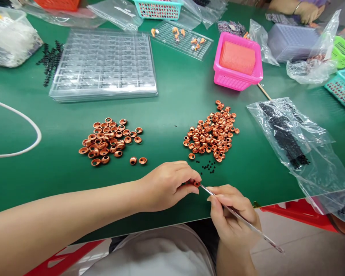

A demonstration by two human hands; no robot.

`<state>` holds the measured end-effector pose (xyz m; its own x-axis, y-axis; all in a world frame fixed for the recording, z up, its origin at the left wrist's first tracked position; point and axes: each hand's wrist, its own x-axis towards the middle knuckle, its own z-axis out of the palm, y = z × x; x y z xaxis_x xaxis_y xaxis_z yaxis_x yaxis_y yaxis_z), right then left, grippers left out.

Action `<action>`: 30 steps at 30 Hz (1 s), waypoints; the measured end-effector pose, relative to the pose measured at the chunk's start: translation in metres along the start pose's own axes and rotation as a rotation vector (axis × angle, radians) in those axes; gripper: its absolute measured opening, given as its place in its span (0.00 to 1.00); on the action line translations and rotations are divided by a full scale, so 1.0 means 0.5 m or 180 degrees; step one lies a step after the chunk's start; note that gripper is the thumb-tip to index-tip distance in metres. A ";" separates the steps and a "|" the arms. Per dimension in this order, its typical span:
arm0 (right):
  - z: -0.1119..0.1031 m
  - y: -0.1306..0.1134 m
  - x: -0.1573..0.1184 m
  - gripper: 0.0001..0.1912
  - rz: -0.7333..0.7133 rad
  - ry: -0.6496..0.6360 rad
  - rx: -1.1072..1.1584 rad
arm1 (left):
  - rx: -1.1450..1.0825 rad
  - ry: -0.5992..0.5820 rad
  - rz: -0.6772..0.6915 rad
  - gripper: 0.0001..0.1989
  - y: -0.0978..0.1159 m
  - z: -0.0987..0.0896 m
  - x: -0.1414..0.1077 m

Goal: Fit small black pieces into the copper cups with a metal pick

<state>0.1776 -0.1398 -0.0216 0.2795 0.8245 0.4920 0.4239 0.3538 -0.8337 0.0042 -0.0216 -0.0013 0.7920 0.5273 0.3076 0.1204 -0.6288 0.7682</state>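
Near the table's front edge, my left hand (168, 184) pinches a small copper-coloured cup (197, 184) between thumb and fingers. My right hand (235, 214) grips a thin metal rod-like tool (244, 221) like a pen, and its tip meets the little cup. Just beyond my fingers lie tiny black pieces (209, 167). Behind them is a pile of copper-coloured cups (212, 132). To the left sits a second group of such cups (106, 140), many showing a black spot inside, with two cups slightly apart from it.
Stacked clear plastic trays (106, 65) lie at the back left beside black strips (50, 61). A pink basket (238, 76) holds an orange-red block. Black rods in a plastic bag (287, 134) lie right. A white cable (37, 130) loops at left. Another person's hand (307, 12) is far right.
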 end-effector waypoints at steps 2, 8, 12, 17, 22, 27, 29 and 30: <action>0.000 0.000 0.001 0.17 -0.0005 -0.0027 0.0021 | -0.0006 0.0004 0.0011 0.02 0.000 0.001 0.000; 0.002 -0.003 0.002 0.17 0.0015 0.0101 0.0089 | -0.0176 -0.0092 -0.0101 0.03 0.000 -0.004 0.001; 0.002 0.000 0.004 0.15 0.0047 0.0263 0.0252 | -0.0388 -0.0175 -0.0285 0.03 -0.001 -0.010 0.004; 0.000 0.002 0.006 0.12 0.0009 0.0473 0.0336 | -0.0641 -0.0187 -0.0436 0.03 -0.002 -0.014 0.006; -0.002 -0.001 0.002 0.13 0.0065 0.0571 0.0508 | -0.0878 -0.0196 -0.0532 0.03 -0.004 -0.014 0.005; 0.000 -0.001 0.004 0.13 0.0101 0.0586 0.0507 | -0.0857 -0.0217 -0.0607 0.04 0.001 -0.020 0.009; -0.001 -0.001 0.009 0.10 0.0079 0.0618 0.0490 | -0.0782 -0.0244 -0.0571 0.03 0.005 -0.024 0.012; -0.002 -0.001 0.012 0.07 0.0041 0.0603 0.0479 | -0.0752 -0.0250 -0.0534 0.03 0.006 -0.025 0.013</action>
<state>0.1798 -0.1353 -0.0182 0.4468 0.7368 0.5074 0.2899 0.4173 -0.8613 0.0022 -0.0129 0.0102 0.8179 0.5610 0.1280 0.1181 -0.3814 0.9169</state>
